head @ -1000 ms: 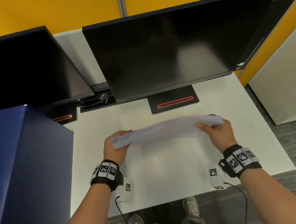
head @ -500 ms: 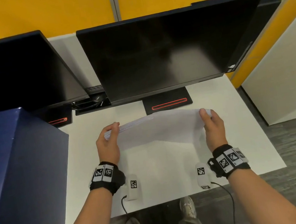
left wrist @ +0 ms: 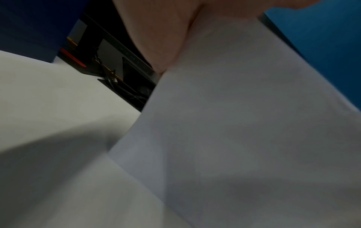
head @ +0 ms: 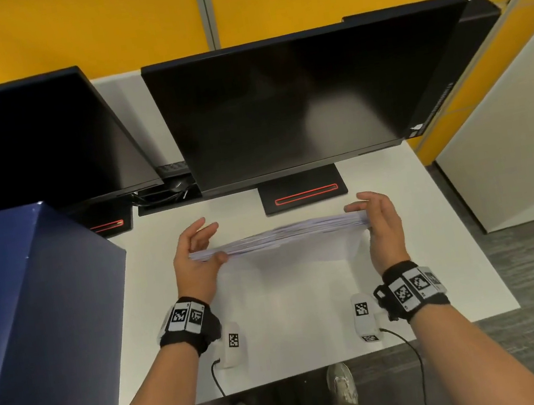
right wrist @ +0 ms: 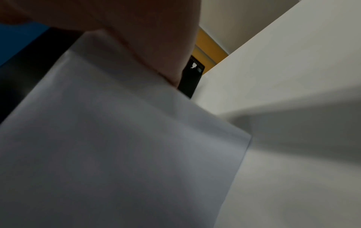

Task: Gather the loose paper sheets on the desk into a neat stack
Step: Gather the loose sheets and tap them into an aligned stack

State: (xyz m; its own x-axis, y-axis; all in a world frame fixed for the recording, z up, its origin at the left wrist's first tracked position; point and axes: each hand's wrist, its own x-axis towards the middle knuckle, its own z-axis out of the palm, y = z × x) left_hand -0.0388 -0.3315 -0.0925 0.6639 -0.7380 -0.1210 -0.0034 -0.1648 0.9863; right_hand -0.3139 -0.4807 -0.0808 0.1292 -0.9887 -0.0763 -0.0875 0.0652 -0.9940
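Note:
A stack of white paper sheets stands upright on its long edge on the white desk, its top edge slightly uneven. My left hand holds the stack's left end, thumb on the near face and fingers loosely curved behind it. My right hand holds the right end the same way, palm against the side edge. In the left wrist view my thumb lies on the paper. The right wrist view likewise shows my thumb on the sheets.
Two dark monitors stand behind the stack, their black bases on the desk. A tall blue box borders the desk's left side. Cables lie at the back. A white partition stands to the right.
The stack was held raised and nearly flat, then tilted. Now it stands on edge on the desk, and my fingers have loosened around its ends.

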